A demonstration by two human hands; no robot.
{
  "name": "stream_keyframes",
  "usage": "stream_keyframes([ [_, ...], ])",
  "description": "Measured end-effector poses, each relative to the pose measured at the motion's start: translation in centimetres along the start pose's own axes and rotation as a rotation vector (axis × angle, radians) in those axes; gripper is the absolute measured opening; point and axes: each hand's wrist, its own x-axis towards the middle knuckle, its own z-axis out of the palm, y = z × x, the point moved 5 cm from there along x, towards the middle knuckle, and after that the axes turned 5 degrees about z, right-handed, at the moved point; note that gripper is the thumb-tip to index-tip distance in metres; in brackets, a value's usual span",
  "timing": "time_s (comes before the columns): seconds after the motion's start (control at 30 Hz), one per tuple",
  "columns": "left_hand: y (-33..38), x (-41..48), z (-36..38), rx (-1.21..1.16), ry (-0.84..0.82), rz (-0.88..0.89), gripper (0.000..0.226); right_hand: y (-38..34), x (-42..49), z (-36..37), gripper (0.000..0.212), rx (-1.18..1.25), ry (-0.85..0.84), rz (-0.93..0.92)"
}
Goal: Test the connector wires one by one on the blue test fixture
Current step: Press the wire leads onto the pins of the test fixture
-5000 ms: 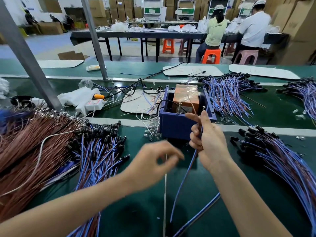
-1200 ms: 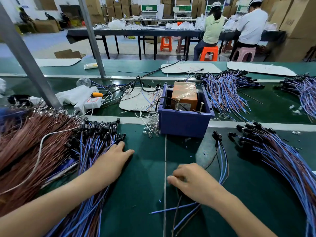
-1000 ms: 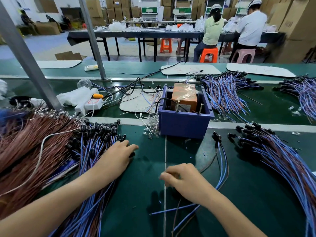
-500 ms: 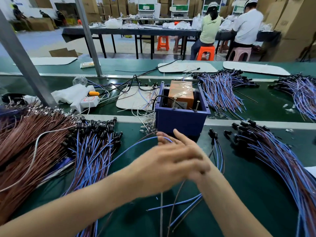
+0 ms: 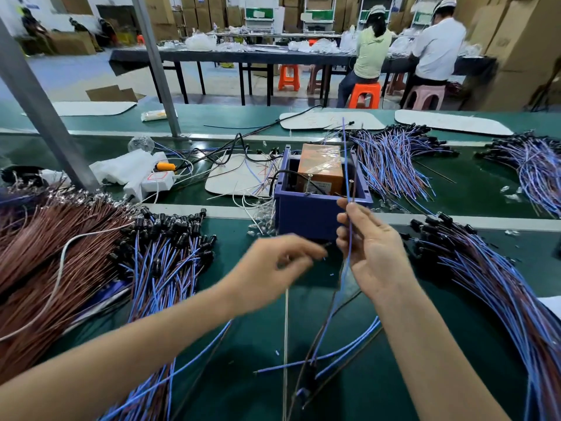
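The blue test fixture (image 5: 306, 217) is an open box holding an orange block (image 5: 318, 167), standing mid-bench. My right hand (image 5: 372, 250) is raised in front of it and pinches a blue connector wire (image 5: 346, 165) that stands upright, its free end rising past the box. My left hand (image 5: 273, 268), blurred, has curled fingers at the wire's black connector end just left of my right hand. A pile of blue wires with black connectors (image 5: 164, 247) lies at the left.
Brown wires (image 5: 45, 247) fill the far left. More blue wire bundles lie at the right (image 5: 485, 268) and behind the box (image 5: 391, 159). Loose wires (image 5: 334, 354) lie on the green belt near me. A metal post (image 5: 36, 98) rises at left. Two people sit far behind.
My hands have come apart and lifted a wire from the left pile. My right hand now holds it upright before the box, and my left hand has drawn back to its connector end.
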Motion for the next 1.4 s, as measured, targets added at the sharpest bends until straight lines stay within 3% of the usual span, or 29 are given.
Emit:
stream_keyframes([
  [0.1, 1.2, 2.9, -2.7, -0.224, 0.188, -0.064, 0.030, -4.7, -1.6, 1.2, 0.009, -0.162, -0.035, -0.306],
  [0.23, 4.1, 5.2, -5.1, -0.432, 0.327, 0.088, 0.040, -11.3, -4.6, 3.0, 0.010, -0.389, -0.137, -0.849],
  [0.33, 5.3, 5.9, -5.0, -0.520, 0.375, 0.213, 0.049, -10.7, -4.9, 3.5, 0.013, -0.671, -0.124, -0.985],
  [0.47, 4.0, 5.0, -2.1, -0.533, 0.352, 0.210, 0.032, -4.3, -3.2, 0.4, 0.013, -0.970, -0.058, -0.867],
  [0.63, 0.3, 2.5, 1.5, -0.545, 0.231, -0.001, 0.030, 1.2, -2.1, -3.6, 0.013, -0.933, -0.006, -0.492],
  [0.73, -0.9, 2.2, 2.0, -0.526, 0.263, -0.064, 0.016, 2.2, -2.3, -3.0, 0.034, -0.919, -0.101, -0.381],
  [0.83, -1.9, 2.7, 2.0, -0.496, 0.265, -0.115, 0.014, 1.5, -2.5, -1.9, 0.043, -0.781, -0.105, -0.410],
  [0.97, -3.0, 3.1, 2.4, -0.553, 0.279, -0.199, 0.012, 0.5, -2.6, -1.0, 0.031, -0.646, 0.008, -0.495],
  [1.07, -3.5, 3.2, 2.6, -0.538, 0.287, -0.207, 0.014, 0.3, -2.3, -0.5, 0.013, -0.698, 0.096, -0.545],
  [1.23, -3.6, 3.7, 2.8, -0.487, 0.286, -0.208, 0.027, 0.5, -1.7, 0.4, 0.004, -0.831, 0.229, -0.700],
  [1.4, -4.0, 4.0, 2.8, -0.415, 0.295, -0.239, 0.025, 0.7, -0.5, 0.3, 0.007, -0.764, 0.233, -0.614],
])
